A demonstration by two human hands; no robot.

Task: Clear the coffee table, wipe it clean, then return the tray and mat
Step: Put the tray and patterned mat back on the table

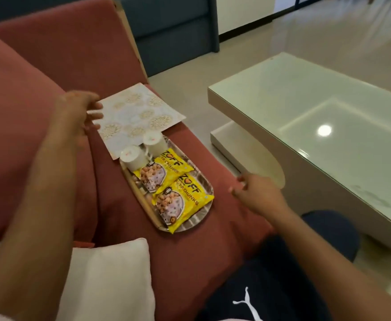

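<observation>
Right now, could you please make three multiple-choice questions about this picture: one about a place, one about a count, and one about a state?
1. Where does the tray rest?
A. on the coffee table
B. on the red sofa seat
C. on the floor

2. How many yellow snack packets lie on the tray?
A. one
B. two
C. four

3. What are the hands doing?
A. both empty, reaching toward the tray
B. lifting the tray
C. wiping with a cloth

Answers:
1 B: the tray sits on the sofa, partly over the mat, while the coffee table top is bare.
2 B: two yellow packets lie beside two white cups.
3 A: the left hand and right hand are open and hold nothing.
</observation>
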